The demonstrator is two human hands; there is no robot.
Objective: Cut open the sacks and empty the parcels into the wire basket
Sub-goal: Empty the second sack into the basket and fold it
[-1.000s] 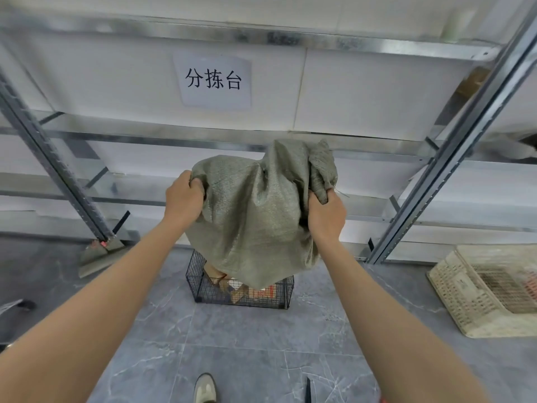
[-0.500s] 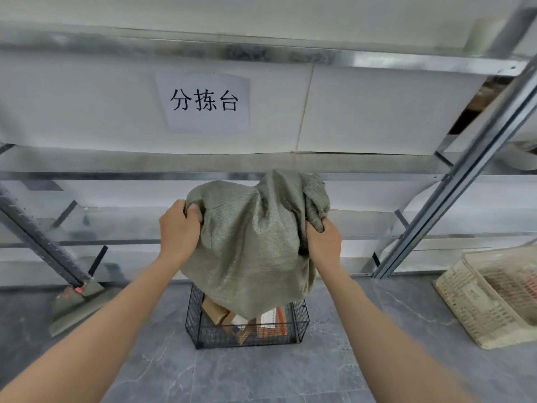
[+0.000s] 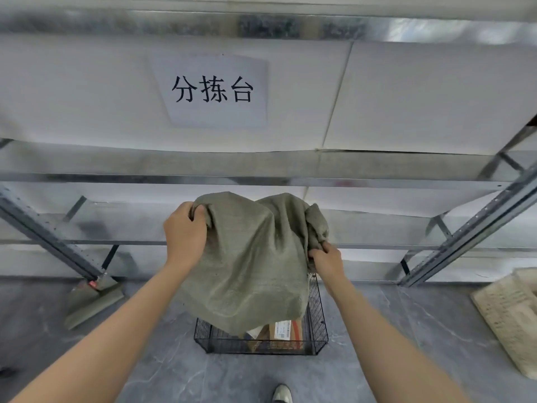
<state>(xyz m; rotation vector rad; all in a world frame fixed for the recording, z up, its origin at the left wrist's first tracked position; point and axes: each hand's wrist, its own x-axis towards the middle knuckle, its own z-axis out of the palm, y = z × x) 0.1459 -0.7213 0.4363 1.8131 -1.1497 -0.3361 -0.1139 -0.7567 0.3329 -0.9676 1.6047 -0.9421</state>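
I hold a grey-green woven sack [image 3: 250, 269] upside down over a black wire basket [image 3: 316, 324] on the floor. My left hand [image 3: 186, 234] grips the sack's upper left corner. My right hand [image 3: 327, 261] grips bunched fabric at its upper right. The sack hangs limp, and its lower edge drapes into the basket. Cardboard parcels [image 3: 283, 330], one with a white label and red tape, lie inside the basket under the sack.
A metal shelving rack [image 3: 465, 234] with white panels stands behind the basket, with a paper sign [image 3: 213, 91] on it. Another folded sack [image 3: 93, 298] lies at the rack's left foot. A cream plastic crate [image 3: 511, 318] sits at right. My shoe [image 3: 282, 393] is below.
The view has tilted up and come closer. The sack now hangs flatter and lower over the basket, and both hands keep their grip.
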